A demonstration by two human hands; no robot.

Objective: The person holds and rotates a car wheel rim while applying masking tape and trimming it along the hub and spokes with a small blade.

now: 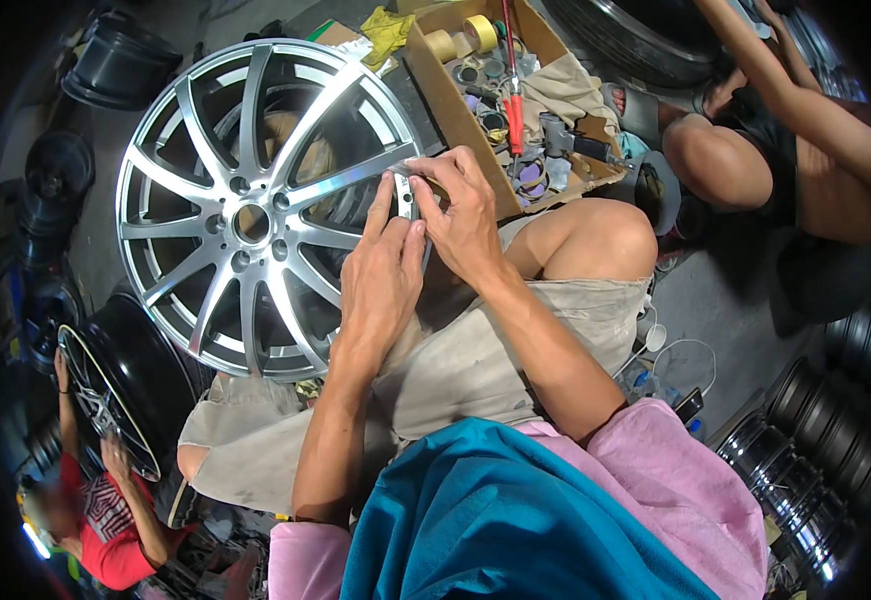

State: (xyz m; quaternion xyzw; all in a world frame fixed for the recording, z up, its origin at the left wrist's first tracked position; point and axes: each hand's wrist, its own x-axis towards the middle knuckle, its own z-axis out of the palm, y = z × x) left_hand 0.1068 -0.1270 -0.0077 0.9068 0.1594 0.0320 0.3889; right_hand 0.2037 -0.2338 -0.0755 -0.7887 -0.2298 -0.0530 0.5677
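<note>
A silver multi-spoke alloy wheel (320,118) lies face up in front of me, just beyond my knees. Both hands meet at its right edge. My left hand (383,285) reaches up to the rim, index finger extended and the other fingers bent, fingertips at a small pale piece with dark spots (405,192). From the right, my right hand (463,220) has its fingers curled over the same spot, thumb and index close together. What exactly the fingertips grip is too small and partly covered.
A cardboard box (445,125) of tape rolls and tools, with a red-handled tool (514,120), stands beyond my right hand. A yellow cloth (387,32) lies beside it. Another person (725,165) sits at right; one in red (115,530) handles a dark wheel (105,400) at lower left.
</note>
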